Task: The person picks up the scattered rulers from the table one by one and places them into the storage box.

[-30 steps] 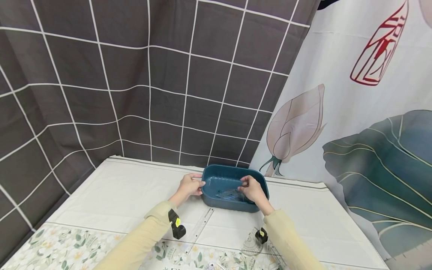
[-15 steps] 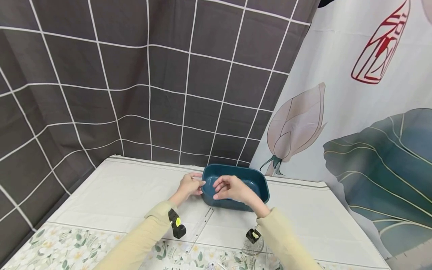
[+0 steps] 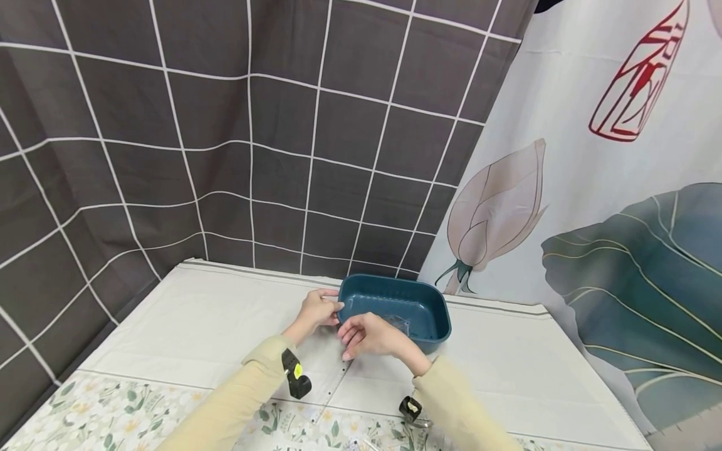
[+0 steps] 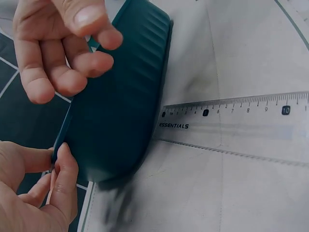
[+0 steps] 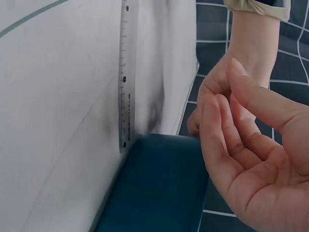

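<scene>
A dark teal plastic bin (image 3: pixel 435 313) stands at the table's back edge, and a clear, thin item (image 3: pixel 398 324) lies inside it. My left hand (image 3: pixel 318 309) pinches the rim at the bin's left end between thumb and fingers; the left wrist view shows this grip on the bin (image 4: pixel 116 111) closely. My right hand (image 3: pixel 372 336) hovers over the bin's front left side, fingers loosely bent, holding nothing. On the table in front of the bin lies a transparent ruler (image 4: pixel 231 121) marked "ESSENTIALS", one end close to the bin's base.
Close to the right wrist camera (image 3: pixel 410 408), a clear item (image 3: pixel 420 423) shows partly on the floral table cover. Behind the table (image 3: pixel 237 313) hangs a dark checked curtain (image 3: pixel 225 169). A white printed curtain (image 3: pixel 564 94) hangs at the right.
My right hand has come out of the bin's right part and moved left and toward me, over the front rim. My left hand has stayed on the rim.
</scene>
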Tool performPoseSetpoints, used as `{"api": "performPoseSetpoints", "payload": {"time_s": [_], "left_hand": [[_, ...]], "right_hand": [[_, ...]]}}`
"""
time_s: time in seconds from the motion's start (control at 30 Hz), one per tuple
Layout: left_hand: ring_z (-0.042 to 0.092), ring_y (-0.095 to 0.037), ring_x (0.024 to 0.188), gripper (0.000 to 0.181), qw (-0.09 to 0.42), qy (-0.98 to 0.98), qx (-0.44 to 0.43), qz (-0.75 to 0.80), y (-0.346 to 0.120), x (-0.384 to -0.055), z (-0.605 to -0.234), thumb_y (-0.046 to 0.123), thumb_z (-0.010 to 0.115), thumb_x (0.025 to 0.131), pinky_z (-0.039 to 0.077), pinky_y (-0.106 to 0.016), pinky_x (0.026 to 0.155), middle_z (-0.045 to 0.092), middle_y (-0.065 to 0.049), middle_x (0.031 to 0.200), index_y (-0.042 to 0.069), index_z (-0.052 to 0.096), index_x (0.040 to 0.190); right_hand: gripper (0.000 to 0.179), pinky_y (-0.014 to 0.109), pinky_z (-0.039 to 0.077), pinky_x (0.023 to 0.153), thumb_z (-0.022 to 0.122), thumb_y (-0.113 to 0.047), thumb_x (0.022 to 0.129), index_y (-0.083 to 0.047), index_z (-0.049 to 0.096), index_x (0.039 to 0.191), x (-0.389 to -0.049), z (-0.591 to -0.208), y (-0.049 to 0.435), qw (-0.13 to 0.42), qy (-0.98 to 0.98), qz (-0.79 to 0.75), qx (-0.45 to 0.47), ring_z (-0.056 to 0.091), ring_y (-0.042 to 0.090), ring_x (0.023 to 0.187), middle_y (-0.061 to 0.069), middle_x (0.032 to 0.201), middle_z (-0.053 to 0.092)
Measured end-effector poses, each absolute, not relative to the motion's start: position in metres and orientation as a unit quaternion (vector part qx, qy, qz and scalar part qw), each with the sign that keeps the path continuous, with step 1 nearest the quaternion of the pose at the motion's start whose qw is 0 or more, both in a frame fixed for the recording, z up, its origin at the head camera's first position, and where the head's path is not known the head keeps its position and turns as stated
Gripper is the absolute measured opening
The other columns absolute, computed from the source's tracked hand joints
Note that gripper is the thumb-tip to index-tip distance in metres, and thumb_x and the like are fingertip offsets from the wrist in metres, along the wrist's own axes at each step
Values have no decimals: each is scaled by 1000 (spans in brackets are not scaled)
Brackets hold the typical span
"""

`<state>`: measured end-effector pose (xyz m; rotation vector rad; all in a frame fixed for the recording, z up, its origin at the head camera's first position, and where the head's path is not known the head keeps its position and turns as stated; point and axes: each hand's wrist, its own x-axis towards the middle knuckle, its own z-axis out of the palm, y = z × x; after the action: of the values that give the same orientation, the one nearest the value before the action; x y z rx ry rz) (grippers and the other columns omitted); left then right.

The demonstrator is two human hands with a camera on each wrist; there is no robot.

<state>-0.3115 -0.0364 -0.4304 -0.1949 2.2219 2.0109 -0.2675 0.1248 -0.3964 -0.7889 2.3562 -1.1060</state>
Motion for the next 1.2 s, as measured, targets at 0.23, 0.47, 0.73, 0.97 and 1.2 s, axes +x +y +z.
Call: {"api": "performPoseSetpoints", "payload": {"time_s": [0.23,0.47,0.73,0.97,1.2], "left_hand": [[53,-6,50,39,66,742,-61,664,-36,-311,-432,-1,63,84,53,-14,47,63,-12,76,-5,58,123],[53,-6,52,40,63,742,-58,665,-36,-311,-433,-3,63,84,56,-17,49,68,-26,98,-6,57,123],[52,-5,48,39,66,735,-60,672,-36,-311,-433,-3,63,85,53,-14,46,67,-23,90,-5,58,124],[52,-5,48,38,67,736,-58,671,-36,-312,-434,-2,63,86,51,-14,46,65,-13,78,-4,58,124],[52,-6,50,39,72,734,-58,673,-37,-312,-432,-2,62,86,52,-14,46,57,-2,65,-4,58,124]], "right_hand": [[31,13,53,65,79,2,74,3,66,102,-263,-406,116,214,852,-370,-303,65,9,77,17,96,69],[34,12,50,67,81,0,71,-1,66,101,-263,-423,109,223,851,-334,-338,62,11,77,14,97,69],[34,10,44,61,83,-4,71,-4,67,101,-267,-434,108,232,850,-289,-374,49,0,67,8,91,68],[29,10,35,55,82,-9,72,-10,69,98,-268,-437,107,200,869,-215,-398,39,-1,60,3,80,61],[22,12,39,68,82,-19,72,-16,70,91,-262,-431,101,161,891,-109,-411,41,0,71,-7,82,57]]}}
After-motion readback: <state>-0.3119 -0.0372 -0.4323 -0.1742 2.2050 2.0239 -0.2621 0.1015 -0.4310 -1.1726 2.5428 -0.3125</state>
